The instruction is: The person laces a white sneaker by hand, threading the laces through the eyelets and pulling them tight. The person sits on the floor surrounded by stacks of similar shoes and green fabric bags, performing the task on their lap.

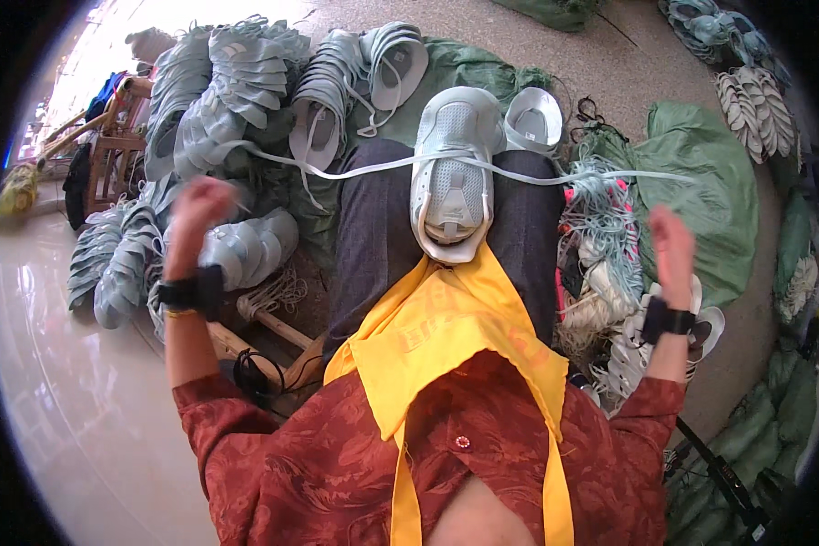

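A pale mint sneaker upper lies across my knees, toe away from me, with a long pale shoelace threaded through it. Both lace ends stretch far out to the sides. My left hand is raised at the left, close to the stacked uppers; motion smears its fingers. Out on the right my right hand is also raised and blurred, just below the lace's right end. Whether either hand grips the lace, I cannot tell. A second light upper sits directly beyond my right knee.
Stacks of mint uppers stand at the left, with more on the shiny floor. Bundled laces lie beside my right leg, next to a green sack. White uppers are farther right. A wooden frame is near my left leg.
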### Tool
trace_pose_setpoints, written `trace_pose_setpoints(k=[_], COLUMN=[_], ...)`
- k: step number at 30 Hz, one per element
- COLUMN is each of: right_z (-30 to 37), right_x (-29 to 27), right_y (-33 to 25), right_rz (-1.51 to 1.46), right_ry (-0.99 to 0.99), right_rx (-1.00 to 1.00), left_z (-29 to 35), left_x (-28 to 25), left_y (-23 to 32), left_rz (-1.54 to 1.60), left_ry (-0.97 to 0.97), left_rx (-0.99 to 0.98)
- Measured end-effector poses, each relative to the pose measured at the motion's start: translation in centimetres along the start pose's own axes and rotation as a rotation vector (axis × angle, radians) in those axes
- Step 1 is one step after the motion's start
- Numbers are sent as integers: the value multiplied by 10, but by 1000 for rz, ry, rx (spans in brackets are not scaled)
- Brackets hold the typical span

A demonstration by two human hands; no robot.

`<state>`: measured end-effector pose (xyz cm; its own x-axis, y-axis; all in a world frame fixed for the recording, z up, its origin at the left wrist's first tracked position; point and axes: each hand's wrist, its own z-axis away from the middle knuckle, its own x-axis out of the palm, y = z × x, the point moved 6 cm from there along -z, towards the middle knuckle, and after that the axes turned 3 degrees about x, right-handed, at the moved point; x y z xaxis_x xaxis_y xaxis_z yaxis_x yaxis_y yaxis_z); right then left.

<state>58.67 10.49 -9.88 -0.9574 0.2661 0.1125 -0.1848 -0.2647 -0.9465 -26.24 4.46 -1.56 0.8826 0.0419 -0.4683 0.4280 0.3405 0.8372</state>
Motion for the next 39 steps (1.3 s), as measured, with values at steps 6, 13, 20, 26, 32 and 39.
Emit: trace_pose_setpoints(k=[6,13,20,26,32,39], right_z=[87,86,47,47,49,49], right_x=[218,310,319,319,321,322], right_y=[10,-16,1,7,10,7], right_rz=[345,914,435,183,119,198], right_ry=[-467,-509,-418,-451,-442,-417], right_rx=[277,-599,-226,-117,-131,-178], left_z=[59,32,14,8,7,3], left_x=[211,240,254,259,262,264], left_y=[89,115,127,113,125,123], left_rz=[311,151,83,145,193,283], left_ry=[-560,-313,-212,-284,-201,-249], left_rx=[-87,169,228,219,182,182])
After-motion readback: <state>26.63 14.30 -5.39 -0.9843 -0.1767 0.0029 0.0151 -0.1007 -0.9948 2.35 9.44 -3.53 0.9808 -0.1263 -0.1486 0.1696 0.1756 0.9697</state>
